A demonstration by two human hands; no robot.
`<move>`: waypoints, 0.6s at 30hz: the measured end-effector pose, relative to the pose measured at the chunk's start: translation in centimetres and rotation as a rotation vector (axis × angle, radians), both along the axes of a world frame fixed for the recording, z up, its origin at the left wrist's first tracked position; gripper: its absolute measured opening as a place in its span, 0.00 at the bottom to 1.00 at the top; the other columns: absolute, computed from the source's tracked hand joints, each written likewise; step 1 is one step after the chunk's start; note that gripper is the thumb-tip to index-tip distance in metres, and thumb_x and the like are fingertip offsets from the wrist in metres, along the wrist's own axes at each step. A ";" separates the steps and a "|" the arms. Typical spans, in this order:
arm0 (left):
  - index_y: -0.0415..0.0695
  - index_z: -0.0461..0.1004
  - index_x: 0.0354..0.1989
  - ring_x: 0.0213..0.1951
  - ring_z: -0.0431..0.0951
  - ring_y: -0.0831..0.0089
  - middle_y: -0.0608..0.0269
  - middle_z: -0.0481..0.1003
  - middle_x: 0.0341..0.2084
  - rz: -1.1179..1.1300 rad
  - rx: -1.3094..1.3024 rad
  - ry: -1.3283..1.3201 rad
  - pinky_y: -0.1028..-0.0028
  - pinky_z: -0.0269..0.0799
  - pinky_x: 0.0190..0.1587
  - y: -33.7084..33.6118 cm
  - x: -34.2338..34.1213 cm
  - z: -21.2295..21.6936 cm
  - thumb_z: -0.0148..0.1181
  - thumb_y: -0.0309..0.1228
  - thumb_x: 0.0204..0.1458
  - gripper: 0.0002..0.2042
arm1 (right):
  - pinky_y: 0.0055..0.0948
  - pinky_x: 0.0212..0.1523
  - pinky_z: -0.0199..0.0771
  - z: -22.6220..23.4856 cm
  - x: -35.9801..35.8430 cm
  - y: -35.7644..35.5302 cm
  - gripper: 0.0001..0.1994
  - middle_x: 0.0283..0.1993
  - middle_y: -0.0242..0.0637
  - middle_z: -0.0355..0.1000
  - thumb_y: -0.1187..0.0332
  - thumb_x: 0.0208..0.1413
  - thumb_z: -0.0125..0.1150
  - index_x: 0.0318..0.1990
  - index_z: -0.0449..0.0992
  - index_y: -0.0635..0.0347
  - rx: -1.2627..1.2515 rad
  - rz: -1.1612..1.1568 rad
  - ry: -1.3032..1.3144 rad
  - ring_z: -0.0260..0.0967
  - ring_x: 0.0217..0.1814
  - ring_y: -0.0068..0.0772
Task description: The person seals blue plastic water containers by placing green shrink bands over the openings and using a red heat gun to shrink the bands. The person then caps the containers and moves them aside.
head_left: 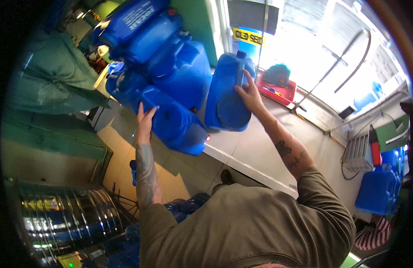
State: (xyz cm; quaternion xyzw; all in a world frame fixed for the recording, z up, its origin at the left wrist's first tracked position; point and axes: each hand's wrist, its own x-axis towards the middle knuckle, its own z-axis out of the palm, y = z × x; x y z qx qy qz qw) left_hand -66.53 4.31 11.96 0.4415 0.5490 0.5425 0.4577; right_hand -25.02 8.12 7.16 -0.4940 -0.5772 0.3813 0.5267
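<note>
My left hand (145,119) is at the near left end of a blue plastic water jug (177,125), its fingers bent onto that end. The jug lies tilted, its far end pointing down to the right. Farther right, my right hand (250,94) grips the handle side of another blue water jug (224,100), which stands nearly upright with its capped neck at the top. Part of that grip is hidden behind the fingers. Several more blue jugs (186,67) are piled just behind and left of the two.
A red basket (278,93) sits by the bright doorway, near a yellow sign (249,36). More blue jugs (378,192) stand at the right. Shiny ribbed metal tanks (72,214) are at the lower left. A ledge edge (242,163) crosses the tiled floor.
</note>
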 end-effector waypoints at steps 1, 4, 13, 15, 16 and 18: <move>0.37 0.43 0.76 0.50 0.79 0.66 0.47 0.79 0.49 -0.057 -0.004 0.005 0.70 0.74 0.54 -1.5 0.8 0.8 0.62 0.27 0.60 0.41 | 0.28 0.40 0.71 0.2 1.0 -2.8 0.39 0.33 0.35 0.74 0.66 0.60 0.64 0.76 0.50 0.51 -0.012 -0.009 0.009 0.71 0.36 0.26; 0.37 0.42 0.76 0.48 0.79 0.68 0.49 0.79 0.47 -0.199 -0.054 0.032 0.71 0.74 0.53 -5.1 3.6 3.1 0.62 0.27 0.61 0.41 | 0.31 0.48 0.73 1.1 3.7 -10.6 0.33 0.41 0.38 0.76 0.66 0.62 0.62 0.74 0.58 0.45 0.014 -0.068 0.049 0.73 0.44 0.30; 0.38 0.42 0.77 0.44 0.79 0.72 0.51 0.79 0.43 -0.659 -0.049 0.450 0.72 0.74 0.51 -6.4 17.4 5.7 0.63 0.24 0.59 0.42 | 0.34 0.56 0.71 2.4 17.9 -23.4 0.21 0.49 0.44 0.77 0.62 0.65 0.59 0.63 0.74 0.54 -0.137 -0.386 0.122 0.73 0.50 0.34; 0.38 0.42 0.77 0.44 0.79 0.72 0.52 0.79 0.42 -0.752 -0.077 0.489 0.72 0.74 0.51 -4.5 21.0 5.8 0.63 0.24 0.59 0.42 | 0.36 0.60 0.70 2.0 20.6 -25.3 0.24 0.53 0.51 0.77 0.61 0.65 0.58 0.66 0.71 0.57 -0.103 -0.467 0.095 0.73 0.55 0.39; 0.38 0.41 0.77 0.44 0.79 0.72 0.52 0.80 0.42 -0.791 -0.094 0.508 0.73 0.74 0.51 -3.3 22.8 5.6 0.63 0.24 0.58 0.42 | 0.36 0.60 0.70 1.8 21.5 -26.1 0.24 0.54 0.53 0.76 0.61 0.65 0.58 0.67 0.70 0.58 -0.089 -0.507 0.119 0.73 0.56 0.40; 0.36 0.47 0.76 0.39 0.78 0.76 0.55 0.80 0.41 -0.830 -0.046 0.634 0.74 0.74 0.45 -0.5 26.5 4.7 0.62 0.24 0.56 0.40 | 0.36 0.62 0.69 1.9 23.2 -27.6 0.26 0.55 0.56 0.76 0.62 0.65 0.57 0.68 0.67 0.58 -0.012 -0.568 0.159 0.73 0.58 0.42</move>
